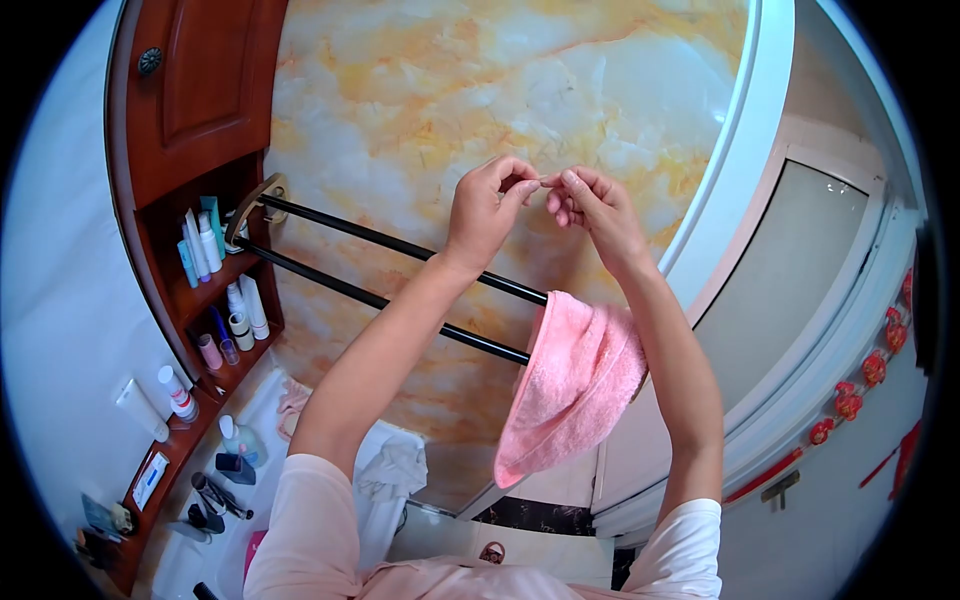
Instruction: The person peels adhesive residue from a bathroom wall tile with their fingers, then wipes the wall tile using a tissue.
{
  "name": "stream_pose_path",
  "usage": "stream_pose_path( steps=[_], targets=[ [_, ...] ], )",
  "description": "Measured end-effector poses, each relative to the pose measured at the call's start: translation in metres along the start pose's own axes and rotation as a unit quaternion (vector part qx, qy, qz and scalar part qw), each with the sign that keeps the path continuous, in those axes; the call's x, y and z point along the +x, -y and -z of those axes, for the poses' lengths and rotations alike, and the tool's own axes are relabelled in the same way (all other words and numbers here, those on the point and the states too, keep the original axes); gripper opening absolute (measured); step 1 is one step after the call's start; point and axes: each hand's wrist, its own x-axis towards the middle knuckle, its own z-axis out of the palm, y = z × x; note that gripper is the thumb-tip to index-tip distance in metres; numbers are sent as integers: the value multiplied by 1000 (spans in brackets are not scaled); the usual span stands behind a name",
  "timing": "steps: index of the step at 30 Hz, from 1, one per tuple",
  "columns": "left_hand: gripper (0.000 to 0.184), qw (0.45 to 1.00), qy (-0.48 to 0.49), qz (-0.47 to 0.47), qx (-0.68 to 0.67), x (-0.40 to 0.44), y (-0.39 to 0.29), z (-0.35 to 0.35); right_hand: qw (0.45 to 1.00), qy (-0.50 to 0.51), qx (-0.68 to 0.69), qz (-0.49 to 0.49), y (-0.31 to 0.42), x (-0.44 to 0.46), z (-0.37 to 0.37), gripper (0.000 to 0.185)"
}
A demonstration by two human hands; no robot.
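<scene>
In front of the marbled wall (480, 90), my left hand (488, 210) and my right hand (600, 212) are raised with their fingertips almost meeting. Each has thumb and index finger pinched together. Whatever they hold between them, if anything, is too small to make out. Below them, a double black towel rail (360, 237) runs across the wall. A pink towel (575, 385) is draped over its right end, beneath my right forearm; neither hand touches it.
At left, a brown wooden cabinet (205, 80) has shelves of tubes and bottles. A white sink (262, 500) with toiletries and a grey-white cloth (393, 468) lies below. A white door frame (735, 150) and a frosted-glass door (785, 240) stand at right.
</scene>
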Motion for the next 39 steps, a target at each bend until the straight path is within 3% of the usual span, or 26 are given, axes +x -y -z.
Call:
stream_pose_path(
  steps=[8, 11, 12, 21, 27, 30, 33, 36, 39],
  targets=[
    [3, 998, -38, 43, -18, -1, 1, -1, 982, -116, -89, 123, 15, 16, 11, 17],
    [3, 996, -65, 54, -29, -2, 4, 0, 869, -202, -355, 278, 38, 31, 11, 11],
    [3, 995, -74, 54, -36, -2, 6, 0, 846, -192, -379, 321, 45, 38, 11, 13],
    [4, 996, -71, 51, -24, -2, 11, 1, 785, -176, -500, 320, 58, 77, 6, 12],
    [4, 997, -75, 34, -8, -2, 10, 0, 655, -179, -645, 351, 56, 86, 7, 10],
    [4, 996, -77, 35, -10, -2, 10, 1, 614, -178, -679, 361, 54, 89, 8, 8],
    [4, 995, -88, 44, -30, -2, 10, 1, 607, -162, -690, 360, 55, 87, 9, 8],
    [4, 992, -99, 56, -55, -1, 11, 1, 640, -143, -672, 344, 54, 84, 9, 8],
    [4, 992, -94, 64, -53, 0, 13, 2, 746, -130, -555, 343, 55, 71, 4, 8]
  ],
)
